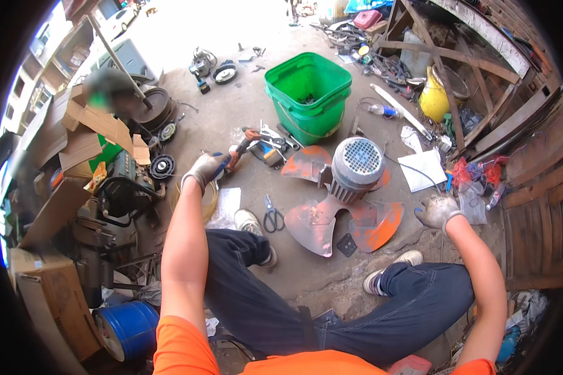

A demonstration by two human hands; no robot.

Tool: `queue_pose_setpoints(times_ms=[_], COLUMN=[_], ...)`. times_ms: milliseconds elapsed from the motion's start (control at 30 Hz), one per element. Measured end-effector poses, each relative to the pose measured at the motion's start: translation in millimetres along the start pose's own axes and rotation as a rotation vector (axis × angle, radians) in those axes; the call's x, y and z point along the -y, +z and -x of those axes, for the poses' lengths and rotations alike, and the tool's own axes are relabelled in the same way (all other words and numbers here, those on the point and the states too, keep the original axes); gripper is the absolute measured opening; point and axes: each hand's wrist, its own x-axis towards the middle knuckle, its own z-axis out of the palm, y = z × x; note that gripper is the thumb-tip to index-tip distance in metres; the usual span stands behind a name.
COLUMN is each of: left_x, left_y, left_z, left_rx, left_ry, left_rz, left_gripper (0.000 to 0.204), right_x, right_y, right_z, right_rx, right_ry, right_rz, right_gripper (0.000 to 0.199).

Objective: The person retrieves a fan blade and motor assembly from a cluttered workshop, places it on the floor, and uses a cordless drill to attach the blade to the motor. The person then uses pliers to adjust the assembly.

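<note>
My gloved left hand [203, 170] is closed around a rust-orange tool with a dark middle [236, 155]; its exact kind is unclear. Beyond that tool lie several wrenches [275, 137] on the ground. My gloved right hand [439, 211] hangs low on the right with its fingers apart, beside a white sheet of paper [421, 170]. A thin dark line runs below this hand, and I cannot tell whether the hand touches it. Between my hands sits a grey electric motor [358, 164] on worn orange-and-grey fan blades [375, 225]. Black-handled scissors [273, 215] lie left of the blades.
A green bucket [309, 94] with small dark parts inside stands behind the motor. Cardboard boxes [56, 306], a blue drum [126, 330] and machinery crowd the left. On the right are a yellow container [434, 95], a wooden frame [481, 69] and plastic bags [472, 203]. A cordless drill [201, 84] lies farther off.
</note>
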Motion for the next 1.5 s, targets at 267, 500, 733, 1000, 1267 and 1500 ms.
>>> queue_pose_setpoints(times_ms=[267, 500, 733, 1000, 1267, 1500], left_x=[-52, -25, 44, 50, 59, 126], left_y=[18, 152, 340, 323, 250, 169], left_z=[-57, -94, -12, -47, -128, -241], left_rx=[0.283, 0.693, 0.208, 0.301, 0.338, -0.064], left_ry=[-0.277, -0.404, -0.622, -0.85, -0.632, -0.566], left_rz=[-0.362, -0.585, -0.347, -0.157, -0.174, -0.369], left_gripper=[0.05, 0.051, 0.101, 0.1, 0.06, 0.085], right_x=[25, 64, 91, 66, 2, 6], right_y=[-35, -80, -96, -106, -32, 42], right_z=[-40, -107, -183, -196, -142, -25], right_rx=[-0.183, -0.49, -0.421, -0.286, -0.321, -0.085], right_ry=[-0.096, -0.379, -0.458, -0.418, 0.33, 0.939], right_rz=[-0.088, -0.643, -0.649, -0.765, -1.204, -1.158], right_gripper=[0.049, 0.035, 0.049, 0.05, 0.036, 0.038])
